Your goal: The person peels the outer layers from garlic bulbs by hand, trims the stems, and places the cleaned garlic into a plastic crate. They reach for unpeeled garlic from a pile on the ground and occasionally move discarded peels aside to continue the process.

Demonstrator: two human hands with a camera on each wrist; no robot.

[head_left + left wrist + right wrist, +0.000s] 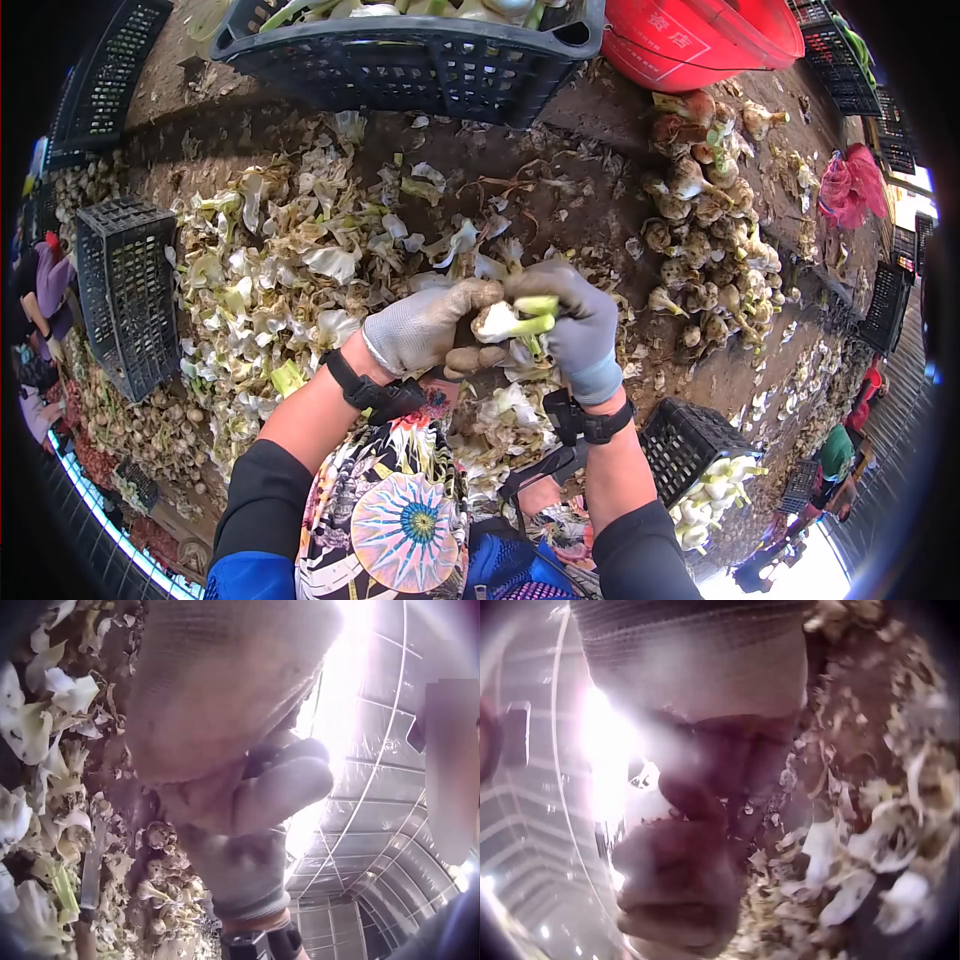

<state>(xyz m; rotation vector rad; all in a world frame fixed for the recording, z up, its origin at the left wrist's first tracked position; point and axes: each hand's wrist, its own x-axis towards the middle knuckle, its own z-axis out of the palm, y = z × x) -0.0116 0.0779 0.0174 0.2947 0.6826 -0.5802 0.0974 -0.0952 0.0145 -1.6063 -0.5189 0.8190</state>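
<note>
A white garlic bulb with a cut green stem (500,323) is between the two gloved hands in the head view. The right hand (578,325) curls its fingers round the green stem. At the bulb's left side is the left hand (425,325), its thumb and fingers bent round the bulb's edge. Both gloves are grey and soiled at the fingertips. In the left wrist view the left glove (225,697) hides the bulb; the right wrist view shows the right glove (697,675) large and blurred.
Peeled skins (300,260) cover the ground at left. A pile of garlic bulbs (715,260) lies at right. Black crates stand ahead (430,65), at left (130,300) and at lower right (690,450). A red bucket (690,40) is at the top.
</note>
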